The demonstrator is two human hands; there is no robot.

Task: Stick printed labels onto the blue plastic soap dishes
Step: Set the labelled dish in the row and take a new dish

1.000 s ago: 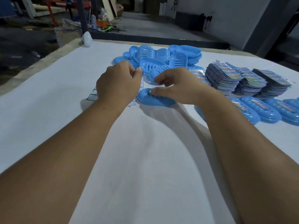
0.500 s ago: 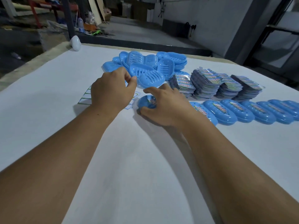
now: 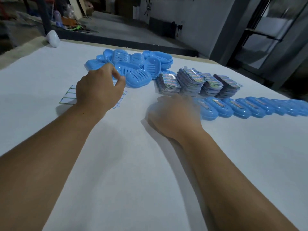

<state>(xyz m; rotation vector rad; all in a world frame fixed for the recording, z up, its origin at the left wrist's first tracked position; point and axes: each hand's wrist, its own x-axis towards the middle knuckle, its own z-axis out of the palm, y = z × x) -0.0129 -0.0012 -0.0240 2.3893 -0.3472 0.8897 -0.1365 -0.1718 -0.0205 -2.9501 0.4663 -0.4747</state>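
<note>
Two hands over the white desk [image 3: 116, 164]: left hand [image 3: 98, 90] sits above the label sheet [image 3: 68, 95], fingertips curled and pinched together, can't tell around what. Right hand [image 3: 175, 115] is blurred, lying over a blue soap dish [image 3: 152, 108], grip unclear. Unlabeled dishes [image 3: 133, 67] piled toward the far edge, label stacks [image 3: 196, 80] beside them, labeled dishes [image 3: 241, 107] lined toward the right edge

The soap dishes [image 3: 131, 70] are smooth, slightly glossy blue plastic. The label stacks [image 3: 191, 80] at 1 o'clock look like shiny printed paper. The table [image 3: 116, 164] wears matt white cloth.
</note>
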